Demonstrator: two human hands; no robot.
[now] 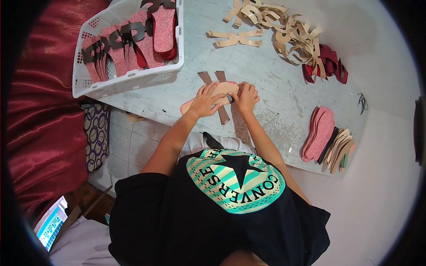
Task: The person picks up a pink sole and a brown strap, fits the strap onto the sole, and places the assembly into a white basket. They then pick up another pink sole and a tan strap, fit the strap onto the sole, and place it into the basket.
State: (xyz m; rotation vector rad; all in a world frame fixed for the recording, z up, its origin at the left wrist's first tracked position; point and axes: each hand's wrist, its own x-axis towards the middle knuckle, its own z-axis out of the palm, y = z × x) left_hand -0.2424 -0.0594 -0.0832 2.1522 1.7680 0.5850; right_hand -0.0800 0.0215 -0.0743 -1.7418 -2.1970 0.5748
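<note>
A sandal sole (188,106), beige with a pink edge, lies face down near the table's front edge. Brown strap ends (223,116) stick out from under it on both sides. My left hand (205,102) holds the sole down, its fingers laid across the middle. At the sole's right end, my right hand (245,96) grips the edge with bent fingers. Between the two hands shows a small dark patch, too small to name. The fingertips of my right hand partly cover that end of the sole.
A white plastic basket (128,75) of pink sandals with dark straps stands at the back left. Beige cut straps (293,37) and dark red straps (328,62) are heaped at the back right. Pink soles (318,133) stand beside beige and black pieces (339,148) on the right.
</note>
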